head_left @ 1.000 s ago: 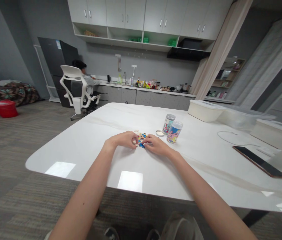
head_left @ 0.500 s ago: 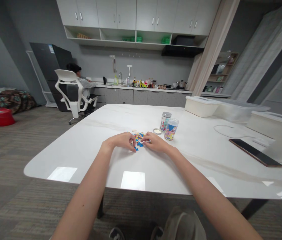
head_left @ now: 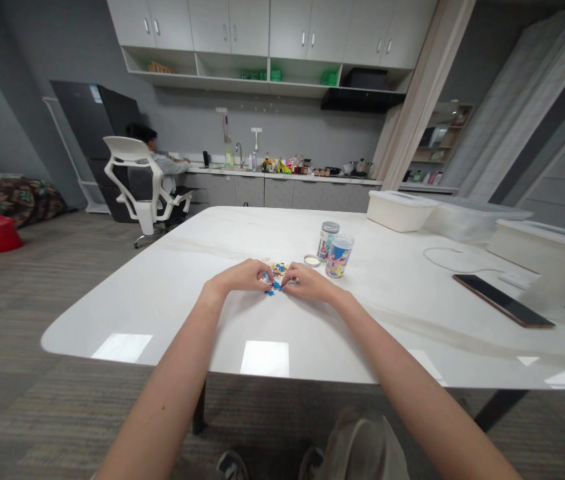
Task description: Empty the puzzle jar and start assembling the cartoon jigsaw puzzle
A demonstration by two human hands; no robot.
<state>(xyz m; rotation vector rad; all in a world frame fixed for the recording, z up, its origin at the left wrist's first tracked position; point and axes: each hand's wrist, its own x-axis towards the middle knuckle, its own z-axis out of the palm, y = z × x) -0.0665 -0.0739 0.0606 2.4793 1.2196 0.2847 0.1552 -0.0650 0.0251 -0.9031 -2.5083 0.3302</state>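
Observation:
A small heap of colourful jigsaw puzzle pieces point(head_left: 279, 269) lies on the white table between my hands. My left hand point(head_left: 246, 275) comes in from the left with curled fingers, its tips pinched at a blue puzzle piece. From the other side my right hand point(head_left: 307, 281) has thumb and fingers closed on a blue puzzle piece point(head_left: 277, 285). Another blue piece point(head_left: 269, 293) lies just nearer to me. Beyond my right hand stand a printed clear cup point(head_left: 339, 257) and a printed can point(head_left: 329, 241) with a silver top. Beside them a round lid point(head_left: 312, 261) lies flat.
The glossy white table point(head_left: 162, 313) has a black phone or tablet point(head_left: 502, 300) at its right, with a white cable point(head_left: 447, 260) near it. Pale storage boxes point(head_left: 402, 210) line the far right. Across the room a person point(head_left: 162, 163) sits in a white chair point(head_left: 135, 173).
My fingertips have come closer together over the blue pieces, with the left fingers moving slightly away from me. The view has shifted a little.

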